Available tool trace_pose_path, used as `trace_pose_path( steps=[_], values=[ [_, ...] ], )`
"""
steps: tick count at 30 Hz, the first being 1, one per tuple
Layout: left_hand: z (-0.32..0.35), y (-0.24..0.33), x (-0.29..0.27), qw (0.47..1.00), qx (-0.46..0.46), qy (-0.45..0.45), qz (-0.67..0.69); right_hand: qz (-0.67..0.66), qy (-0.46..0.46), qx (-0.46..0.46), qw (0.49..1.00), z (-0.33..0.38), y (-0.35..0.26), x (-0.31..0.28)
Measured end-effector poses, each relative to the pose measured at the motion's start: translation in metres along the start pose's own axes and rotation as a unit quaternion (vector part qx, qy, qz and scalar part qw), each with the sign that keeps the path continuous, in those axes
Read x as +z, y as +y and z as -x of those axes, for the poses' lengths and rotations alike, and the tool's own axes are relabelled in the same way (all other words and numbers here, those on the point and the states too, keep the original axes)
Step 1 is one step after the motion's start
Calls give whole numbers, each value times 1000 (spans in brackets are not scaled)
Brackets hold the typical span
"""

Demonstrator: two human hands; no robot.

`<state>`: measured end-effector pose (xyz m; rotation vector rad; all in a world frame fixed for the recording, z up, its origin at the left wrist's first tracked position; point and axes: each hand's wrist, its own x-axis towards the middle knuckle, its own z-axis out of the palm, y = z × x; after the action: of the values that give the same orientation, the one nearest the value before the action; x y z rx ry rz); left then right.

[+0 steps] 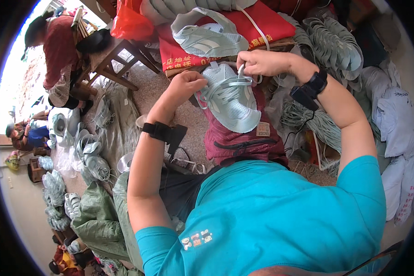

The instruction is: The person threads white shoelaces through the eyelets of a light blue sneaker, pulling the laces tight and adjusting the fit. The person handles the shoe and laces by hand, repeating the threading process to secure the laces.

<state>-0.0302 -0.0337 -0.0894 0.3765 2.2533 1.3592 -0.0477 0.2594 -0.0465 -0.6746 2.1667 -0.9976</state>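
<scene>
Pale mint shoe upper (234, 103) lay over the maroon cloth (216, 133) on the person's lap, between the two hands and just nearer the body than the red bag (283, 23). Pale laces crossed its middle. The right hand (264, 63), at the upper's far right edge, pinched a loop of lace (240, 71) between thumb and fingers, raised a little off the upper. The left hand (191, 83) was at the far left edge, its fingers bunched close beside the laces; whether they grasped a strand I could not tell. Each wrist wore a black strap with a small box.

Beyond the hands, a second mint upper (209, 39) rested on the red bag. To the far right stood nested rows of uppers (333, 46); nearer on the right were a thick bundle of pale cords (313, 122) and white sacks (398, 122). On the left, more uppers (94, 158) were piled on the floor, with a green woven sack (99, 221) nearer. At far left, beside a wooden stool (115, 60), was a co-worker in a dark red top (60, 46).
</scene>
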Motion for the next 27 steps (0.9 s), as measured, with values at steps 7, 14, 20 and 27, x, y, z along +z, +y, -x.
trace_pose_path(
  steps=[7, 14, 20, 27],
  values=[
    [-2, -4, 40, 974, 113, 198, 2, 261, 80, -11, 962, 5, -23, 5],
    [14, 20, 44, 942, 185, 263, 93, 227, 108, 47, 967, -16, -7, 7],
    [30, -22, 39, 931, 96, 274, 222, 131, 147, 105, 975, -22, -14, 19],
    [26, -53, 62, 933, 48, 218, 282, 36, 185, 130, 974, -36, 2, 22]
  ],
)
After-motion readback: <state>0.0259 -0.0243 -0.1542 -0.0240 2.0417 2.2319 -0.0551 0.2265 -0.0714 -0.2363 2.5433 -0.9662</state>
